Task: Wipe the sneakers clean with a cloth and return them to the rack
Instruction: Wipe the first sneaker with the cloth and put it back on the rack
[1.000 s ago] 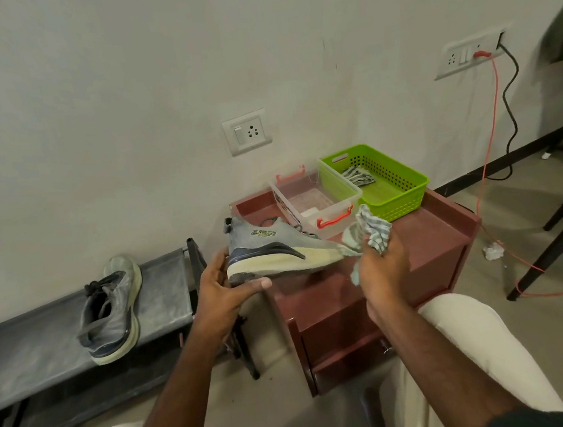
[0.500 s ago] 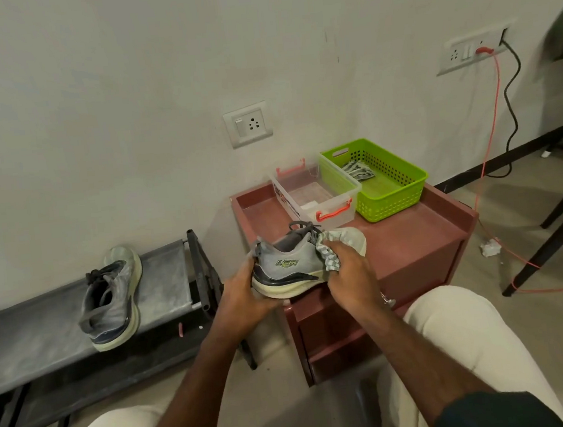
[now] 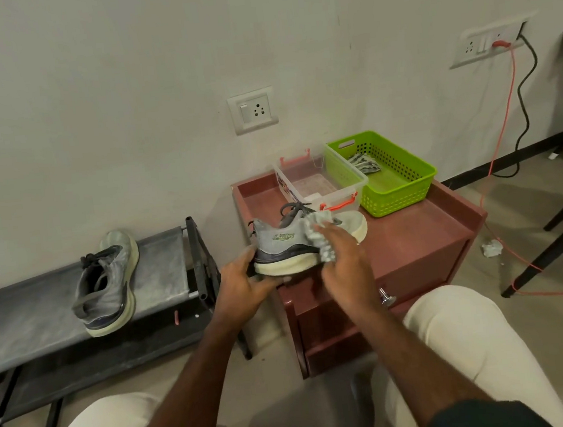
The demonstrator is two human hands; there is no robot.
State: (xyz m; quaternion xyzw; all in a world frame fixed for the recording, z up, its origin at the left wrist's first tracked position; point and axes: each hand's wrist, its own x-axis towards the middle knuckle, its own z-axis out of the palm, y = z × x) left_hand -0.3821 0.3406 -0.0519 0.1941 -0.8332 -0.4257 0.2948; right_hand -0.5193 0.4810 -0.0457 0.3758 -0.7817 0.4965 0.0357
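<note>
While the left hand (image 3: 242, 286) grips the heel of the sneaker (image 3: 288, 247) above the cabinet's (image 3: 413, 235) front-left corner, fingers curled under the sole, the right hand (image 3: 341, 259) clutches the cloth (image 3: 321, 244) against its side. Second sneaker (image 3: 108, 285) lies on the rack (image 3: 25, 317), right end.

Rack (image 3: 160, 259) w/ sneaker (image 3: 108, 285) left of cabinet (image 3: 423, 234) (two bins (image 3: 394, 181) at back).
</note>
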